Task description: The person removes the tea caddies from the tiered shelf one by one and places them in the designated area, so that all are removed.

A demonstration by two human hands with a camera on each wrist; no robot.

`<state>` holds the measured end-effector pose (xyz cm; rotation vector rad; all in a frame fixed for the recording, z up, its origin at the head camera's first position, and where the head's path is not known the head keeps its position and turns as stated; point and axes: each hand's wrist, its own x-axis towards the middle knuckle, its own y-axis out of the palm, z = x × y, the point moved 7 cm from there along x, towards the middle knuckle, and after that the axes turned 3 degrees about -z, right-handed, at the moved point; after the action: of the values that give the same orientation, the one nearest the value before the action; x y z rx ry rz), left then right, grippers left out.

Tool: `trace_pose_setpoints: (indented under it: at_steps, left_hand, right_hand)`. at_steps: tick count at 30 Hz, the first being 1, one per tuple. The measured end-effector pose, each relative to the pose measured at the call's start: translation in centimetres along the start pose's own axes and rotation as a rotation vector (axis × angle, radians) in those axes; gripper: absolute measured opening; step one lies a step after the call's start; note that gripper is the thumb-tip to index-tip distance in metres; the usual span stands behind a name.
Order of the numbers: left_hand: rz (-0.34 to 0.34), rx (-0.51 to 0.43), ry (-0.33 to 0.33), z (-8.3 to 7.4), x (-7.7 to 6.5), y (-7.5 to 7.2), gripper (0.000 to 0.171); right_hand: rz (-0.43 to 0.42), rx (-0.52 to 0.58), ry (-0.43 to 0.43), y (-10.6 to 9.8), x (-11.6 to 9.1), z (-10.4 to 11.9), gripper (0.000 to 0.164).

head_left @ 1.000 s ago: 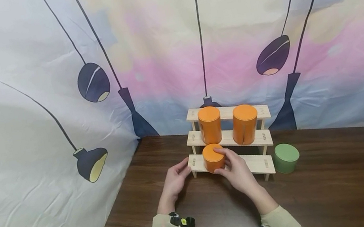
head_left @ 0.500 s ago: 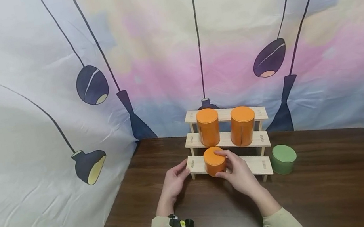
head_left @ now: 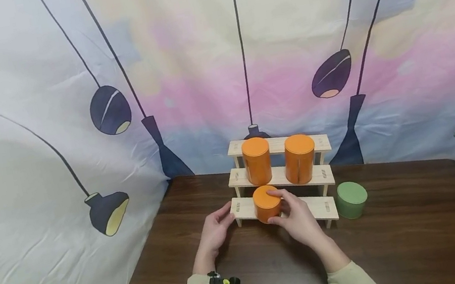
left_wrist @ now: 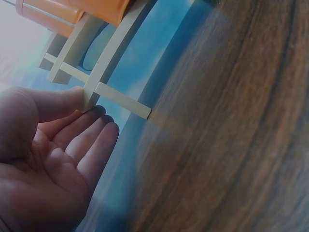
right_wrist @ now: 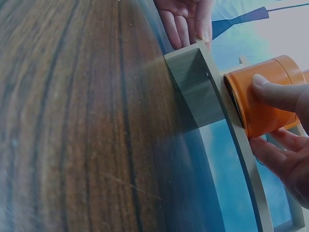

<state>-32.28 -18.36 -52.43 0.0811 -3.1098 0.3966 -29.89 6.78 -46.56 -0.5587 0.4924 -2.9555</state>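
Note:
My right hand grips a short orange canister between thumb and fingers. The canister is at the lowest step of a three-step wooden display stand; in the right wrist view its dark base is at the board, and whether it rests flat I cannot tell. At the left end of that same step, my left hand pinches the board, thumb on top and fingers beneath. Two taller orange canisters stand upright on the middle step, side by side and apart.
A green canister stands on the dark wooden table, just right of the stand. Behind the stand hangs a cloth backdrop printed with lamps, and another white cloth side borders the table's left.
The head view has shifted slightly. Against the stand, the short orange canister has edged a little toward the front of the lowest step with my right hand. My left hand keeps its place.

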Motion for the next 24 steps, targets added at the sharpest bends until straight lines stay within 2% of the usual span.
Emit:
trace_pose_setpoints:
  at_steps: [7, 17, 24]
  left_hand:
    - [0.003, -0.006, 0.004, -0.2, -0.1, -0.1, 0.045]
    - [0.003, -0.011, -0.004, -0.1, -0.2, -0.1, 0.045]
    - [-0.004, -0.01, -0.002, -0.2, -0.1, -0.1, 0.044]
  right_hand:
    - [-0.051, 0.008, 0.008, -0.6, 0.0, -0.1, 0.075]
    - [-0.04, 0.022, 0.027, -0.7, -0.5, -0.1, 0.076]
    - [-0.055, 0.044, 0.017, -1.7, -1.1, 0.3, 0.076]
